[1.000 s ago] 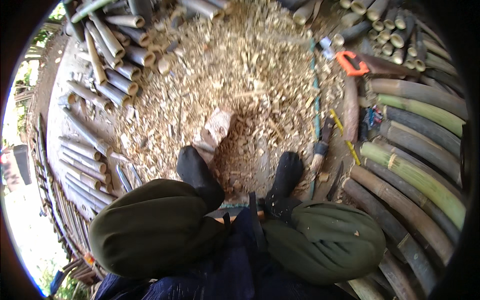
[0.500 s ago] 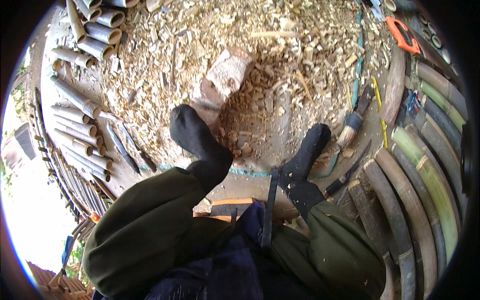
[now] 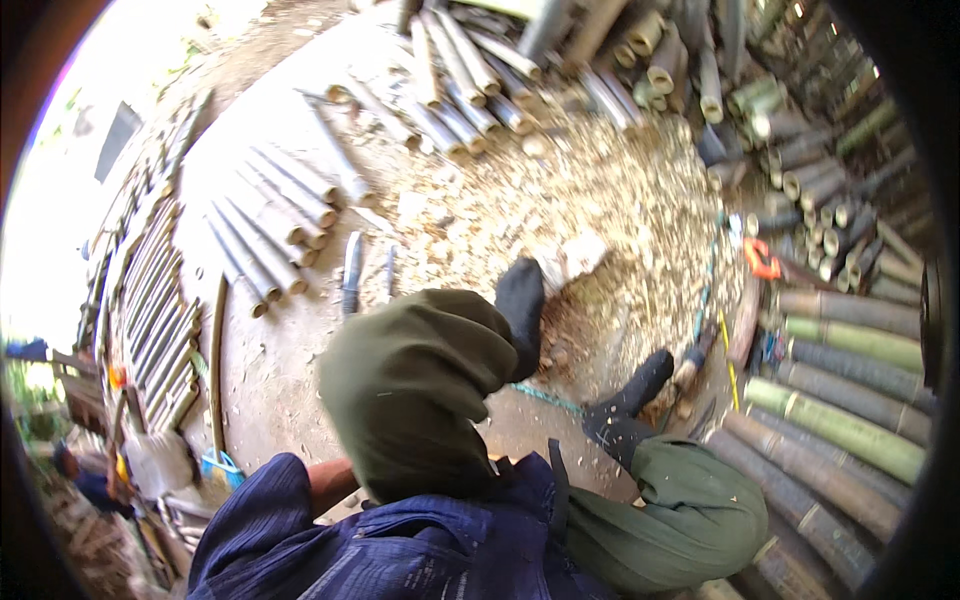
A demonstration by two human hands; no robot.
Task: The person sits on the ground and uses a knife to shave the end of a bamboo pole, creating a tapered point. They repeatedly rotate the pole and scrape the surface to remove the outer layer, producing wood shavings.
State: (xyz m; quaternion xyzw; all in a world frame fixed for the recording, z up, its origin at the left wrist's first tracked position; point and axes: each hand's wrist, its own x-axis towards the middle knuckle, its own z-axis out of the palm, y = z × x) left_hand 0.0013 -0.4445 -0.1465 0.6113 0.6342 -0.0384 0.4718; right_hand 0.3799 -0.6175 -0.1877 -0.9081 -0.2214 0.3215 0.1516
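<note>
Of my left arm, the blue sleeve (image 3: 255, 520) and a short stretch of bare forearm (image 3: 332, 483) show at the lower left. The forearm passes behind my raised left knee, which hides my left hand. My right hand is out of the picture. A pale wood block (image 3: 575, 258) lies among chips just beyond my dark-socked left foot (image 3: 519, 305). Two long-bladed tools, one with a dark handle (image 3: 351, 295), rest on the floor left of that foot. Beside my right foot (image 3: 630, 397) lies a dark-bladed tool with a wooden handle (image 3: 688, 372).
Wood chips (image 3: 640, 200) cover the floor ahead. Cut bamboo tubes (image 3: 275, 215) lie at left, with long bamboo poles (image 3: 850, 405) at right. Near the poles are an orange saw handle (image 3: 762, 258) and a yellow folding rule (image 3: 728, 360). Another person (image 3: 95, 485) is at far left.
My view has swung to the left and tilted up, bringing in more bamboo and the other person. My left sleeve and forearm have come into sight. The wood block still lies by my left foot.
</note>
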